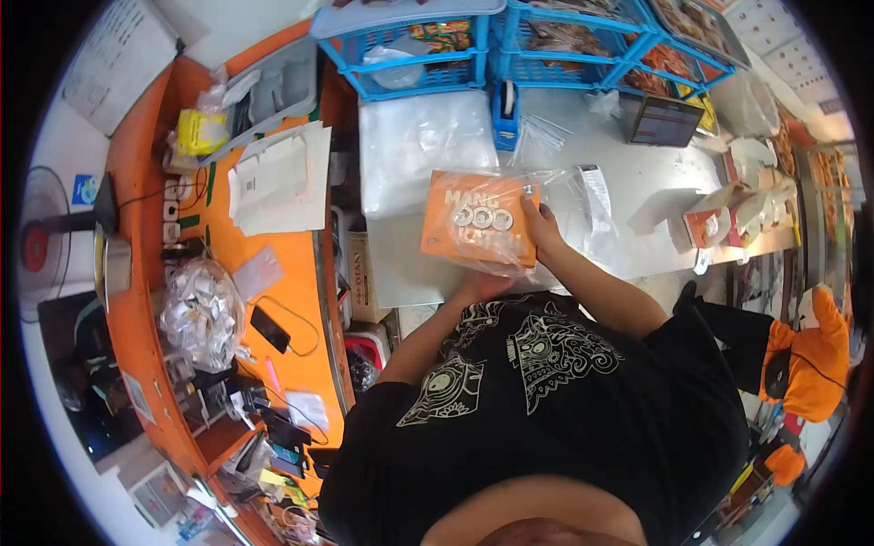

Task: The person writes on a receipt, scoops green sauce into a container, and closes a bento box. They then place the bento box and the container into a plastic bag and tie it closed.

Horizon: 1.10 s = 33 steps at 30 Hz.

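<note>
An orange box (455,238) with white lettering and round pictures is partly inside a clear plastic bag (552,187), above the metal table. My right hand (543,227) grips the box's right side through or beside the plastic. Under the box's lower edge is my left hand (487,287); its fingers are mostly hidden by the box and bag, so its grip cannot be made out. A stack of clear plastic bags (410,150) lies behind and left of the box. Beyond the box stands a blue tape dispenser (506,123).
Blue racks (414,73) with packets stand at the metal table's (401,282) back. A tablet screen (663,122) and open boxes (710,218) are on the right. Papers (278,182) and a phone (270,328) lie on the orange counter. Another person in orange (815,359) is at right.
</note>
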### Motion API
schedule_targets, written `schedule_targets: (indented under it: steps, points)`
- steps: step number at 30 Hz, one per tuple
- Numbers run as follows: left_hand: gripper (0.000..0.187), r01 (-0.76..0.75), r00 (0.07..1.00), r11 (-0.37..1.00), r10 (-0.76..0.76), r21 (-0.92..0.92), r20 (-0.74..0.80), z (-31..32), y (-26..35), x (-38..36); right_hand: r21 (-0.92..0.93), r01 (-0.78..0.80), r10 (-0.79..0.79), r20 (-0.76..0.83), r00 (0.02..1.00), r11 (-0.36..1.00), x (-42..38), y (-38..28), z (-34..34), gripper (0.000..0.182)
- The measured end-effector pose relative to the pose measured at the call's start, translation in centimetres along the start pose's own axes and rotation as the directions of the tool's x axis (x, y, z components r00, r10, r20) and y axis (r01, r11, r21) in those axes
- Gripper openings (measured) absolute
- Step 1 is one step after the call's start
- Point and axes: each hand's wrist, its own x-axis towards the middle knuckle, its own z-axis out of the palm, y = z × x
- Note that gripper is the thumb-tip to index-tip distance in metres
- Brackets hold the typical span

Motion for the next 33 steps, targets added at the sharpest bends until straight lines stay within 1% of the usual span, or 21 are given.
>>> schedule_targets:
  steps: [1,2,3,4,5,6,7,8,9,11,13,14,16,18,21,23,25,28,30,32,33]
  points:
    - [0.051,-0.062,0.998,0.64,0.054,-0.766,-0.035,0.3,0.6,-0.4,-0.002,0.021,-0.021,-0.066,0.998,1.0,-0.6,-0.1,-0.1,0.058]
    - [0.047,-0.082,0.994,-0.174,0.057,-0.981,-0.094,0.3,1.2,-0.4,-0.006,0.05,-0.051,-0.129,0.99,0.999,-0.8,-0.6,-0.3,0.058]
    - [0.043,0.042,0.983,-0.076,-0.177,-0.996,0.055,-0.4,1.5,-1.9,0.006,0.063,-0.062,-0.141,0.988,0.998,-0.1,-0.3,-1.0,0.058]
    - [0.038,0.187,0.897,-0.002,-0.408,-0.982,0.172,-1.5,1.1,-4.4,-0.181,0.207,-0.229,-0.111,0.967,0.962,1.0,0.6,-2.2,0.059]
    - [0.04,0.181,0.795,0.198,-0.606,-0.963,0.025,-2.4,1.3,-6.6,-0.353,0.344,-0.387,-0.059,0.92,0.87,2.0,0.5,-3.2,0.061]
    - [0.042,0.061,0.643,0.548,-0.661,-0.835,-0.387,-3.8,2.7,-8.1,-0.331,0.36,-0.409,-0.093,0.908,0.872,2.1,-0.7,-3.5,0.061]
    - [0.044,0.044,0.439,0.832,-0.514,-0.553,-0.737,-5.9,5.6,-9.2,-0.479,0.315,-0.406,-0.098,0.908,0.82,1.4,-1.9,-3.1,0.065]
    - [0.046,0.063,0.352,0.961,-0.275,-0.27,-0.895,-8.0,9.4,-9.2,-0.614,0.237,-0.372,-0.1,0.923,0.753,-0.2,-2.2,-2.7,0.068]
    - [0.045,0.093,0.457,0.995,-0.076,-0.038,-0.886,-9.6,12.8,-7.3,-0.642,0.215,-0.354,-0.094,0.93,0.735,-0.8,-2.8,-2.4,0.069]
    - [0.042,0.029,0.595,0.901,0.333,0.434,-0.731,-12.8,19.7,-3.5,-0.62,0.227,-0.324,-0.046,0.945,0.751,-1.8,-2.9,-1.7,0.069]
    - [0.036,0.102,0.909,0.721,0.213,0.686,-0.359,-12.9,19.0,-1.3,-0.722,0.235,-0.328,0.011,0.945,0.651,-1.9,-3.2,-1.1,0.069]
    - [0.033,0.17,0.883,0.813,0.125,0.557,-0.452,-12.3,14.2,-1.1,-0.705,0.255,-0.35,0.011,0.937,0.662,-1.0,-3.0,-1.8,0.069]
    - [0.025,0.304,0.89,0.785,-0.032,0.54,-0.454,-16.1,11.5,-2.9,-0.912,0.316,-0.431,0.183,0.884,0.261,0.8,-1.7,-4.2,0.072]
    - [0.017,0.39,0.908,0.641,-0.148,0.661,-0.392,-19.7,14.1,-5.1,-0.905,0.174,-0.117,0.14,0.983,0.387,0.8,-2.9,-5.0,0.072]
    - [0.013,0.417,0.898,0.657,-0.195,0.628,-0.393,-21.0,17.1,-6.0,-0.906,0.42,-0.455,0.351,0.818,0.056,0.5,-3.7,-5.8,0.048]
    - [0.012,0.426,0.892,0.695,-0.218,0.579,-0.396,-22.0,20.2,-7.0,-0.861,0.474,-0.44,0.503,0.744,-0.183,-1.8,-7.7,-5.6,0.045]
    - [0.01,0.01,0.866,0.917,0.192,0.4,-0.463,-23.1,22.3,-8.5,-0.751,0.512,-0.356,0.653,0.668,-0.417,-4.8,-11.5,-5.2,0.05]
    - [0.014,-0.139,0.863,0.9,0.314,0.412,-0.395,-22.6,20.0,-8.3,-0.558,0.51,-0.162,0.762,0.626,-0.655,-6.6,-15.8,-4.8,0.057]
    - [0.013,-0.146,0.787,0.9,0.357,0.41,-0.504,-23.2,20.0,-8.4,-0.489,0.494,-0.083,0.766,0.637,-0.719,-6.6,-17.6,-4.6,0.061]
    - [0.014,-0.465,0.702,0.884,0.338,-0.044,-0.627,-23.0,19.5,-8.3,-0.438,0.5,-0.039,0.78,0.624,-0.747,-7.0,-18.8,-4.5,0.064]
    - [0.016,-0.473,0.748,0.867,0.302,-0.155,-0.592,-22.8,20.3,-8.9,-0.434,0.507,-0.017,0.772,0.635,-0.745,-7.1,-19.1,-4.5,0.066]
